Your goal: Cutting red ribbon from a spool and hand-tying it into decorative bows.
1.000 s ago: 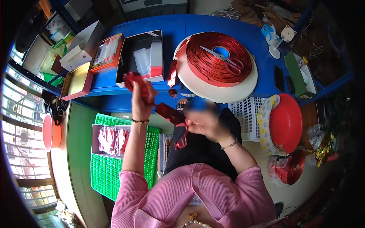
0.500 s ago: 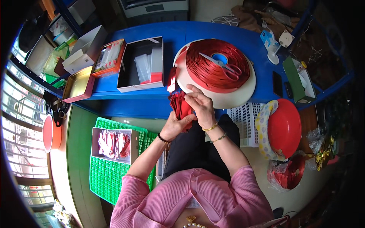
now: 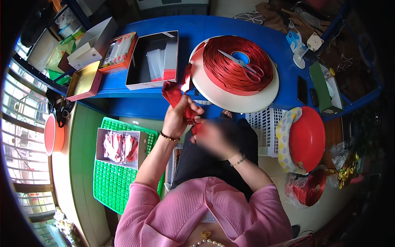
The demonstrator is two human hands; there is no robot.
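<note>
A gathered red ribbon bundle [image 3: 172, 92] is gripped in my left hand [image 3: 176, 118], its folded end sticking up past my thumb. My right hand [image 3: 216, 140] is close against it on the right; its back is blurred, but its fingertips pinch a lower part of the red ribbon. Beside the bundle, a shiny ribbon end [image 3: 187, 80] hangs over the table's front edge from the wide red ribbon roll [image 3: 218, 76]. That roll lies on a round cream board [image 3: 242, 103]. Scissors [image 3: 242, 65] with dark red handles rest on the roll.
On the blue table [image 3: 193, 31] stand a black-lined box [image 3: 140, 53] with clear sleeves, an orange box [image 3: 119, 55] and a phone [image 3: 302, 90]. A box of ribbon pieces [image 3: 119, 148] sits on green crates [image 3: 113, 185] at left. A red basin [image 3: 308, 138] stands at right.
Both hands have moved down toward my lap, the left one also leftward. The fanned ribbon folds now show as a gathered bundle above my left thumb. My right hand has dropped lower and blurs.
</note>
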